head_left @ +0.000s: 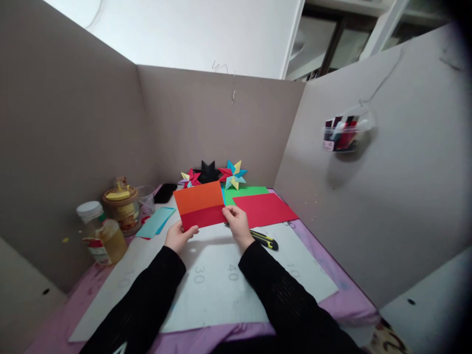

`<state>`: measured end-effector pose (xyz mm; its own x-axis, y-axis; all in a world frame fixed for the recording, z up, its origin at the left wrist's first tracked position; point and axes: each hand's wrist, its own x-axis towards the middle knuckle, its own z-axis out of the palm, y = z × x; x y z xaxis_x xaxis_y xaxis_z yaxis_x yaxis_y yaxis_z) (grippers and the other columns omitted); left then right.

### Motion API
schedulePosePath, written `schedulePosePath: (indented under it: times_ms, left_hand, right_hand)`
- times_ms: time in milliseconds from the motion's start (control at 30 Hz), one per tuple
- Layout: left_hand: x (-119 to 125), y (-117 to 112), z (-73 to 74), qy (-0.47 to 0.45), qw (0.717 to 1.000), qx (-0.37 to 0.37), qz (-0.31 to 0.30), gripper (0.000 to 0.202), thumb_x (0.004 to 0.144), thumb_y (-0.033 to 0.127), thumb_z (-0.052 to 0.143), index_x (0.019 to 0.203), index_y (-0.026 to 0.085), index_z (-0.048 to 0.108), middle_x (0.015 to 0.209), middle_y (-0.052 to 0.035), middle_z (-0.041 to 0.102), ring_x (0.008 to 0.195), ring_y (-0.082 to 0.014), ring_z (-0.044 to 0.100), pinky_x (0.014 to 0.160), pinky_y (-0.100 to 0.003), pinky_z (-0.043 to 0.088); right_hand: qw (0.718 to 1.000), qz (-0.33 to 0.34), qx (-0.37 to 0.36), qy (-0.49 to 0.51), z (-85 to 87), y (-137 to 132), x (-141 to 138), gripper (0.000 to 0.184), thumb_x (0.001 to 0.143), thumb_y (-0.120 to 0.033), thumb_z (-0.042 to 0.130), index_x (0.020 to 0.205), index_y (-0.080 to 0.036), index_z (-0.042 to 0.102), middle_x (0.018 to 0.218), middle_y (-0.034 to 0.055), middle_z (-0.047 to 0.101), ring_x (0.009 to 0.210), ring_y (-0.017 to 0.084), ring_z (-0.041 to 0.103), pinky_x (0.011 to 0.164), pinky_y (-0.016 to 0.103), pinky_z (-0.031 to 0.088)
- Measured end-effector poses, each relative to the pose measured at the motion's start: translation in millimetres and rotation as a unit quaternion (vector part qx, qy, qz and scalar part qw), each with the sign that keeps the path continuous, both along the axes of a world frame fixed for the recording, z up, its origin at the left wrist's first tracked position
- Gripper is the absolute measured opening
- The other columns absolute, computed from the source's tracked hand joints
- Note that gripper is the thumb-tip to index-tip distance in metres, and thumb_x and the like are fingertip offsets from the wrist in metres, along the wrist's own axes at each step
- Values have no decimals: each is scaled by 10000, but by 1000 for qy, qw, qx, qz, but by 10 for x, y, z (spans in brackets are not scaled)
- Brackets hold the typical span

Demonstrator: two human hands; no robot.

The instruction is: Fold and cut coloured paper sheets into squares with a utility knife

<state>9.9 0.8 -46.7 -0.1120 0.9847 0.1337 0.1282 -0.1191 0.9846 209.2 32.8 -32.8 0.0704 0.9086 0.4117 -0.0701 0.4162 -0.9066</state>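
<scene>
Both my hands hold up a sheet of paper (201, 204), orange on its upper part and red along the lower strip, tilted above the white cutting mat (221, 290). My left hand (178, 237) pinches the sheet's lower left corner. My right hand (238, 223) grips its lower right edge. Beside my right wrist a black and yellow utility knife (263, 239) lies on the mat. Black sleeves cover both arms.
Red paper (265, 209) and green paper (245, 192) lie behind the held sheet, with three folded paper stars (233, 174) by the back wall. At the left stand a bottle of yellow liquid (101, 235), a jar (121, 206) and light blue paper (157, 221). Cardboard walls enclose the desk; a pen holder (344, 132) hangs right.
</scene>
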Motion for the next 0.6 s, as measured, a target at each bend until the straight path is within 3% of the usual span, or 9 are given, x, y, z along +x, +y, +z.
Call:
schedulePosePath:
  times_ms: [100, 200, 367, 500, 600]
  left_hand:
    - [-18, -9, 31, 19, 1000, -3, -14, 434, 589, 381, 725, 896, 102, 598, 678, -80, 685, 650, -203, 651, 535, -257, 460]
    - [-69, -6, 49, 5, 999, -38, -33, 421, 577, 388, 734, 871, 121, 595, 681, -74, 687, 692, -211, 663, 533, -241, 447]
    - [-235, 48, 20, -51, 996, -67, 14, 433, 532, 408, 769, 811, 142, 570, 638, -42, 666, 723, -210, 667, 552, -226, 445]
    - [-253, 51, 14, -126, 991, -48, 14, 543, 543, 437, 766, 964, 161, 562, 851, -71, 681, 865, -205, 646, 624, -239, 483]
    - [-143, 11, 14, -179, 982, -54, -44, 576, 588, 436, 748, 1058, 180, 536, 1040, -108, 646, 914, -213, 630, 628, -258, 512]
  right_hand:
    - [998, 44, -13, -43, -44, 23, 8, 299, 697, -448, 619, 647, -166, 531, 542, -48, 430, 502, 83, 365, 466, 211, 298]
    - [997, 29, -19, -70, -79, 61, 41, 367, 664, -471, 639, 547, -176, 453, 501, -57, 380, 482, 76, 337, 443, 210, 276]
    - [998, 8, -50, -34, -90, 129, 139, 386, 625, -526, 649, 577, -180, 485, 484, -57, 404, 470, 82, 364, 443, 216, 311]
    - [998, 10, -58, -25, -107, 121, 128, 376, 617, -520, 659, 601, -178, 502, 487, -53, 423, 481, 90, 384, 454, 223, 323]
    - [998, 31, -45, -43, -136, 70, 40, 373, 636, -484, 660, 558, -184, 453, 478, -62, 391, 472, 82, 355, 452, 220, 290]
